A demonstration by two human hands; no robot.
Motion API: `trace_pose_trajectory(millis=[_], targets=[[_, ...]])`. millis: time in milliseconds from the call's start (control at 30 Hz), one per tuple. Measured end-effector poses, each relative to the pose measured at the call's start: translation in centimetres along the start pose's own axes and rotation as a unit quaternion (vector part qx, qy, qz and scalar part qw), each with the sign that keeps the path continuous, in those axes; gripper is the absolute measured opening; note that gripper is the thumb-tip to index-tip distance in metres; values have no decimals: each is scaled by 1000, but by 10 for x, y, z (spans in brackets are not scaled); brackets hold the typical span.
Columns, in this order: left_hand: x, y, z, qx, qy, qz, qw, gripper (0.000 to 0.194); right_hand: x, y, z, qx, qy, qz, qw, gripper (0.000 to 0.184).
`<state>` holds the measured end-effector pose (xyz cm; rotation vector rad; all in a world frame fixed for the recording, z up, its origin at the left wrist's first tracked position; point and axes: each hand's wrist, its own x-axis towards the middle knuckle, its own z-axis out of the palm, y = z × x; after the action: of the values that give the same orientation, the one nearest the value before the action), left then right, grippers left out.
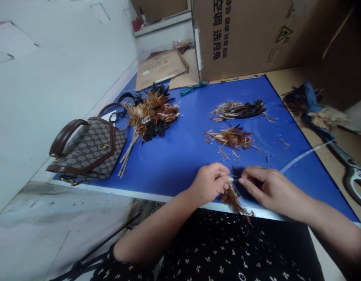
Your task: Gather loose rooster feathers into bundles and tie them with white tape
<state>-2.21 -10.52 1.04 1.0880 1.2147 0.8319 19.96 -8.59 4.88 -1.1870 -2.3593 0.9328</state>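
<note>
Near the front edge of the blue table mat, my left hand (211, 182) pinches a thin feather between thumb and fingers. My right hand (267, 186) sits just to its right, thumb and forefinger closed on the thin end of the feather between the hands. A tuft of brown feathers (233, 200) lies below my fingertips, its tips reaching over the table edge. Farther in rest a loose pile of brown feathers (231, 138) and, behind it, a pile of dark and pale feathers (240, 110).
To the left stands a patterned handbag (94, 144) beside a feather bunch (152, 111) with pale sticks. Scissors (352, 166) and another feather bundle (311, 103) lie at the right. A large cardboard box (251, 43) stands behind the blue mat (180, 156).
</note>
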Motion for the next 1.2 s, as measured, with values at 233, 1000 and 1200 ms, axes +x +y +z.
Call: trace_pose_trajectory(millis=[233, 1000, 1200], targets=[[6, 9, 4, 17, -32, -23, 999, 9, 7, -1, -31, -15, -3, -113, 993, 24], [35, 17, 52, -111, -91, -46, 989, 27, -38, 32, 2, 14, 250, -83, 964, 16], [35, 21, 55, -122, -83, -52, 988, 32, -42, 43, 5, -4, 250, -112, 962, 12]])
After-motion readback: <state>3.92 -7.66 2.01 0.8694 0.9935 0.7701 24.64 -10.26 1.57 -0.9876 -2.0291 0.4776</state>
